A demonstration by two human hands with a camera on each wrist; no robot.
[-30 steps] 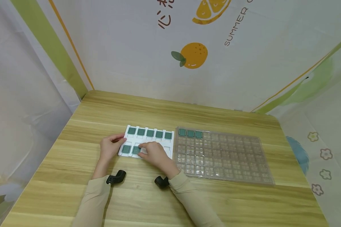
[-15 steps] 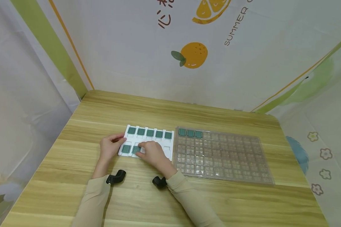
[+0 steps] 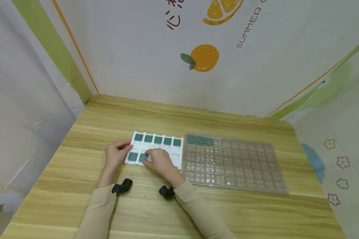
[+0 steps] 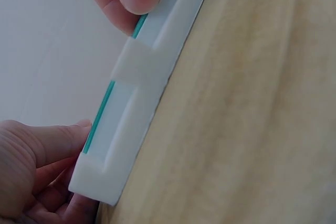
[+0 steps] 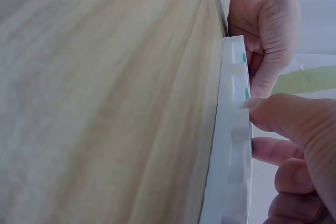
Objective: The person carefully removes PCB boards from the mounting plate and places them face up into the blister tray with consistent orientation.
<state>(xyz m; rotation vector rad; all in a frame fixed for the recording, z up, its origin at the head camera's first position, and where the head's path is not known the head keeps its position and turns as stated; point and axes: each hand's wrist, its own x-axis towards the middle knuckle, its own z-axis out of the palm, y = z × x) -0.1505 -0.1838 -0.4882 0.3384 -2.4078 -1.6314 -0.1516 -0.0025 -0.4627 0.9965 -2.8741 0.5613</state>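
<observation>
My right hand pinches a green square chip in the near row of a white tray. In the right wrist view its thumb is right at the slot's edge. The tray's left edge is gripped by my left hand, thumb on top and fingers curled at the side. Another green chip lies in the slot between the two hands. Along the tray's far row sit several more chips. My right hand hides part of the near row.
Right of the white tray lies a large clear plastic tray with many small pockets. Green chips fill three pockets in its far left corner. Black wrist cameras stick out over the wooden table. A printed curtain hangs behind.
My right hand has shifted slightly left and toward the near edge, still at the same chip. My left hand and both trays have stayed in place.
</observation>
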